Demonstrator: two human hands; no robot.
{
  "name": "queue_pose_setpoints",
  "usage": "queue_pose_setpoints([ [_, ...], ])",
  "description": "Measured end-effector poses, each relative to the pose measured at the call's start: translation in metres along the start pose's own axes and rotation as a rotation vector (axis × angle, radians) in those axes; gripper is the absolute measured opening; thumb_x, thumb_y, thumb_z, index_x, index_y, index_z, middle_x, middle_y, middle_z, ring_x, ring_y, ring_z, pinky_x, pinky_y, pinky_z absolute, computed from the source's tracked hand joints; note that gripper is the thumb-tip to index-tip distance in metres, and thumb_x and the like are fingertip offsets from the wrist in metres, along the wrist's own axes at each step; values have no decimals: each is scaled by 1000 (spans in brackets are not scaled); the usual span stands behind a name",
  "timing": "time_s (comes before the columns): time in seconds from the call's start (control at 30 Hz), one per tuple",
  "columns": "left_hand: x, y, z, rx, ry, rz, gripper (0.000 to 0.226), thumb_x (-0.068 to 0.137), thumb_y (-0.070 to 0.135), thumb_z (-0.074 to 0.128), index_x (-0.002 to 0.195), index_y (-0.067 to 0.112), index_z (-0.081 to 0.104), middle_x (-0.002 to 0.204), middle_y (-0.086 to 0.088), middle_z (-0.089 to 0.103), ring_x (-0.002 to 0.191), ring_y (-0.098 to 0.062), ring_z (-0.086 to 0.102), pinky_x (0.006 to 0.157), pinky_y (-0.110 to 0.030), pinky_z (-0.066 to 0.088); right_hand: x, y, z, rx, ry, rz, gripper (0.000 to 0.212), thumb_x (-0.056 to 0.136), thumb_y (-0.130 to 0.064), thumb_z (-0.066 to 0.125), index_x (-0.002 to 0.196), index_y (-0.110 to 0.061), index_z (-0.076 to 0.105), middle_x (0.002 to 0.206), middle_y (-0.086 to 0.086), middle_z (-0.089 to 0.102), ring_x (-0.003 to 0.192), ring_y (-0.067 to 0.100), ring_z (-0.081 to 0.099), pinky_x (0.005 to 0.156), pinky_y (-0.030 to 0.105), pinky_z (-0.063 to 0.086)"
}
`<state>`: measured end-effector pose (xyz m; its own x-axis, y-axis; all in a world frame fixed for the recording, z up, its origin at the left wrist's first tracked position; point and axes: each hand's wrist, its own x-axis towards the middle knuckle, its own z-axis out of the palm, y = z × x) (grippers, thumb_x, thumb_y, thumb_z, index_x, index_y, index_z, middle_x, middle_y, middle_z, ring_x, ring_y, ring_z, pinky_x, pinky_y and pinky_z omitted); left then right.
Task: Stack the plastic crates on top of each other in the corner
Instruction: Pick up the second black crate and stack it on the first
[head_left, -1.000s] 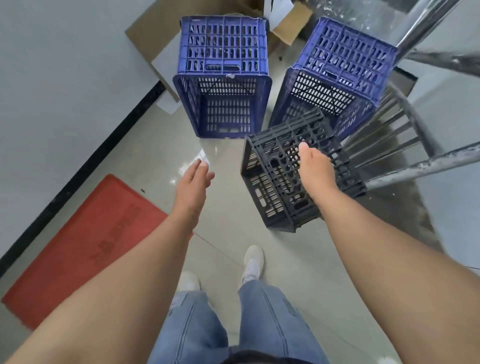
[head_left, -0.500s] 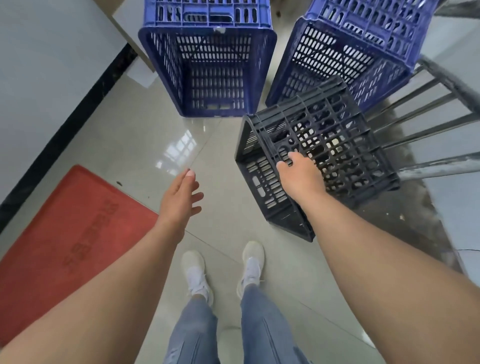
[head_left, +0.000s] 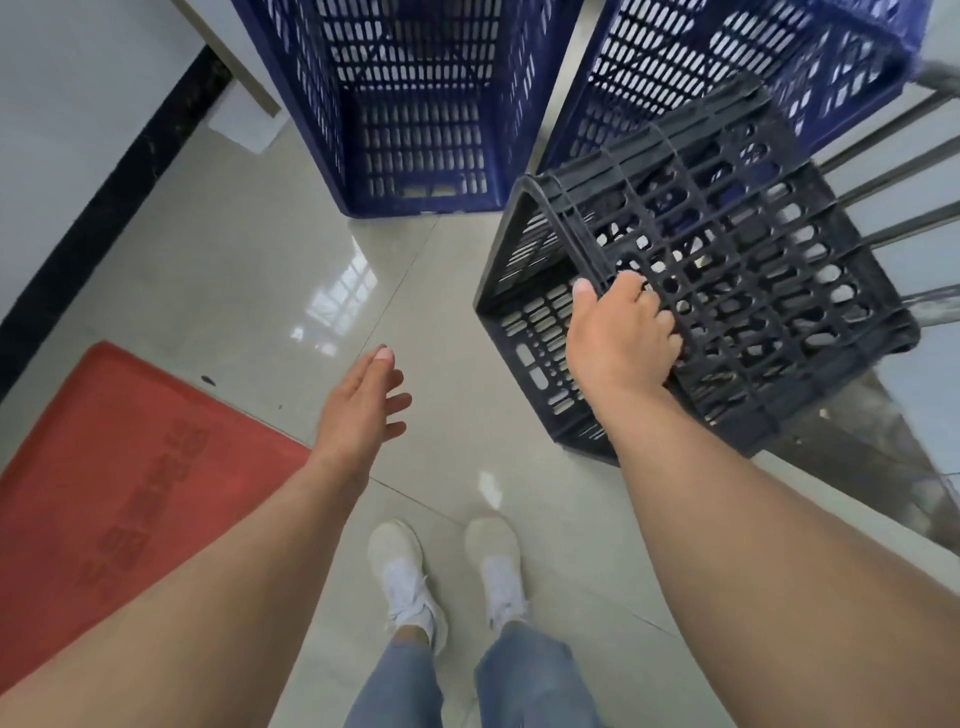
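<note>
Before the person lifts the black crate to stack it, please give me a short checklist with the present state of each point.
1. Right hand grips the black crate at its edge: ok.
2. Left hand free to help: ok, open, holds nothing.
3. Black crate level: not ok, it is tilted.
4. Left blue crate holds nothing that blocks stacking: ok for the part that shows.
5. Right blue crate upright: not ok, it leans.
6. Rail clear of the black crate: cannot tell.
</note>
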<state>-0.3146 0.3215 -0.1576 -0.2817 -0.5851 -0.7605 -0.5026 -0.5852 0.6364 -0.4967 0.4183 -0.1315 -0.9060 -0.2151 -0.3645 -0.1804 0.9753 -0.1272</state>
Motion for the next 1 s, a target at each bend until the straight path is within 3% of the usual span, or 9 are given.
queue_pose_setpoints([
  [0.2, 18, -27, -16, -54, 49, -17, 46, 96, 42, 41, 138, 24, 44, 121, 0, 59, 101, -16, 62, 88, -39, 51, 4, -1, 9, -59, 136, -84, 55, 100, -46, 32, 135, -4, 38, 137, 20, 50, 121, 41, 46, 95, 48, 36],
  [0.43, 5, -64, -50, -133, 104, -30, 47, 97, 42, 40, 140, 23, 42, 126, -2, 56, 106, -19, 60, 95, -43, 49, -26, -30, 19, -13, 121, -176, 51, 100, -46, 30, 130, -6, 40, 131, 18, 55, 114, 41, 53, 78, 42, 35],
  [0.57, 0, -87, -85, -173, 172, -34, 48, 97, 42, 40, 141, 20, 41, 129, -4, 55, 107, -20, 59, 89, -39, 50, -56, -59, 34, -21, 95, -239, 50, 100, -47, 30, 128, -7, 41, 130, 18, 56, 113, 41, 54, 80, 43, 37],
  [0.7, 2, -112, -125, -204, 241, -42, 48, 98, 39, 40, 142, 20, 40, 131, -7, 56, 106, -22, 59, 80, -33, 49, -91, -88, 50, -51, 79, -332, 51, 100, -47, 28, 130, -7, 40, 130, 17, 55, 112, 40, 54, 73, 40, 28],
  [0.87, 4, -142, -187, -229, 294, -22, 46, 98, 39, 40, 141, 22, 41, 122, -2, 57, 100, -18, 60, 80, -34, 49, -140, -130, 69, -73, 104, -463, 52, 100, -48, 28, 127, -7, 43, 126, 18, 57, 110, 40, 55, 73, 39, 28],
  [1.0, 3, -163, -238, -291, 361, -35, 44, 99, 36, 39, 141, 21, 41, 120, -3, 55, 105, -21, 56, 89, -39, 46, -173, -160, 62, -70, 116, -581, 54, 100, -50, 26, 122, -6, 46, 119, 20, 61, 110, 40, 55, 73, 40, 29],
])
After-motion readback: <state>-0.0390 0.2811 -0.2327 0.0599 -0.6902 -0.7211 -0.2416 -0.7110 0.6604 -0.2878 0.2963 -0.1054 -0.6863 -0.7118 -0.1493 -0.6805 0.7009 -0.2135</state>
